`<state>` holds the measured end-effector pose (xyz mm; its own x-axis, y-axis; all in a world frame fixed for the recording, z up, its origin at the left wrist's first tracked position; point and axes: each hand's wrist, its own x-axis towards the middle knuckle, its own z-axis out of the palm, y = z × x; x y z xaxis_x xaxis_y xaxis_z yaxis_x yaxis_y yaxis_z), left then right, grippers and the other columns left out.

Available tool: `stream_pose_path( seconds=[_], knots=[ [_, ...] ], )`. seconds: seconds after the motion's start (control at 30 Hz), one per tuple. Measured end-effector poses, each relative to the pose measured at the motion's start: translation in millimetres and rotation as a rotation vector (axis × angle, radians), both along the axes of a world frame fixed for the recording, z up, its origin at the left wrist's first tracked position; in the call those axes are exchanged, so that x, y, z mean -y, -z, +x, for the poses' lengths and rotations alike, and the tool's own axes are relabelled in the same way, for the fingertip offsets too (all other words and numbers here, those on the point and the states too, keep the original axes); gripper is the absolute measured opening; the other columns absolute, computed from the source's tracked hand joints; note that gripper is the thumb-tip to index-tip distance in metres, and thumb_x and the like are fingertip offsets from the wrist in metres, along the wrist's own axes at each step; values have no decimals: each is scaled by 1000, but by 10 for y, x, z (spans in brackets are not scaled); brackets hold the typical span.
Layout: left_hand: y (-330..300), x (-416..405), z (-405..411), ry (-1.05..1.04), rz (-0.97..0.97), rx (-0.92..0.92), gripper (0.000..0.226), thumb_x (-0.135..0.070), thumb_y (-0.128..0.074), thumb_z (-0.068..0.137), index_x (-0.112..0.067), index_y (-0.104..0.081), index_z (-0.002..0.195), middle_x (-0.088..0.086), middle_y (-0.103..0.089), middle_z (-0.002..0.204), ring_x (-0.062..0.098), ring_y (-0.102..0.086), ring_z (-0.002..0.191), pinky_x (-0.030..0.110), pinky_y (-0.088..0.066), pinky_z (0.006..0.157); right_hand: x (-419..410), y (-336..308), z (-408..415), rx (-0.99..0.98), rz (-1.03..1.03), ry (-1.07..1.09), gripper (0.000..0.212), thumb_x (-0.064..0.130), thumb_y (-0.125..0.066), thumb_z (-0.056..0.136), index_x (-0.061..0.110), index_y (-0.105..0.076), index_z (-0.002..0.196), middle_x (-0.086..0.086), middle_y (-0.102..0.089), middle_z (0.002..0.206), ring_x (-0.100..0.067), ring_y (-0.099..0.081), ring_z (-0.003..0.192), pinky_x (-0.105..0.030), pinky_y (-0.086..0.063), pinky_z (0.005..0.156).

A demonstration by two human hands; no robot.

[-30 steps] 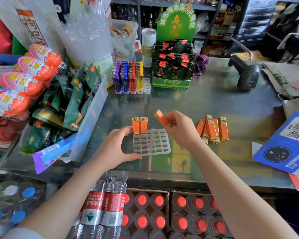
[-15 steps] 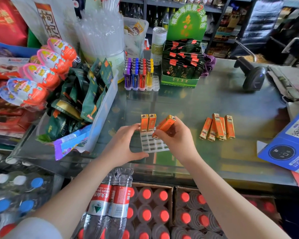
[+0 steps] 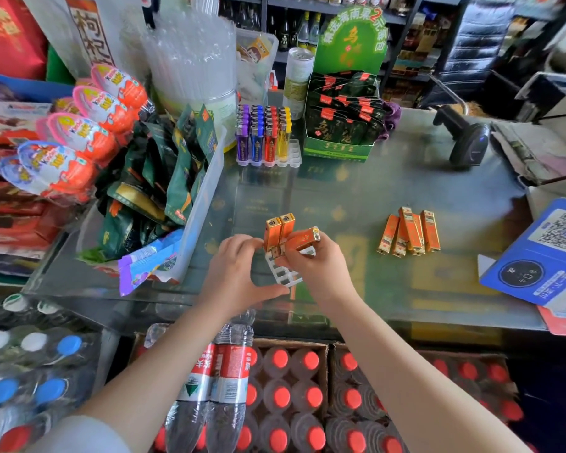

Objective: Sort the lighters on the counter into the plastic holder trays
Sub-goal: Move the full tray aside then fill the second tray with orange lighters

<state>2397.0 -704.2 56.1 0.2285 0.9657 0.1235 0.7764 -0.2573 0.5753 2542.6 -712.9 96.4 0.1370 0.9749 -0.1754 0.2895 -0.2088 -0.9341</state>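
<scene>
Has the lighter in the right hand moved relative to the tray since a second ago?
Yes. The orange lighter in the right hand has come down and left, now lying nearly flat against the two standing lighters at the clear tray.

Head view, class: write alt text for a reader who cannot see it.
A person's right hand holds an orange lighter tilted over a clear plastic holder tray, which the left hand steadies beside two orange lighters already standing in it. More orange lighters lie loose on the glass counter to the right.
</scene>
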Motion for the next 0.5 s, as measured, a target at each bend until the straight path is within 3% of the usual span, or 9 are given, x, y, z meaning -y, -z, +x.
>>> stream_pose_path(
  seconds=[0.03,0.17,0.33,0.4,0.5],
  knots=[
    [2,-5,-1,-1,6,-3,92,-74,-50,47,-11,-55,114,2,-52,115,20,-44,114,26,-30,94,11,-27,-17,51,-2,-11,5,14,-65,72,15,-62,76,-2,-71,77,-20,-68,78,-44,-55,79],
    [-3,-24,-10,14,7,-28,92,-76,-47,47,-15,-54,115,-1,-50,115,18,-41,115,28,-29,96,36,-116,-119,256,60,-24,33,17,-68,78,28,-43,59,-1,-64,72,-22,-63,68,-37,-53,68],
    [1,-33,-25,33,15,-11,89,-73,-53,49,-15,-52,115,0,-47,116,18,-36,117,28,-28,99,-37,-86,-170,531,82,16,20,32,-64,82,13,-56,80,3,-57,75,-16,-54,69,-22,-39,53],
    [7,-50,-32,48,35,-5,89,-73,-53,48,-13,-53,114,0,-49,115,19,-35,117,28,-27,99,-45,-76,-171,561,90,41,23,33,-63,83,11,-59,84,1,-60,76,-16,-53,69,-24,-36,54],
    [-7,-85,-29,67,30,-7,83,-64,-70,53,-12,-53,116,0,-49,115,19,-33,119,27,-25,100,-35,-59,-202,633,100,48,29,35,-62,83,7,-57,90,-2,-61,83,-19,-54,72,-27,-38,60]
  ],
)
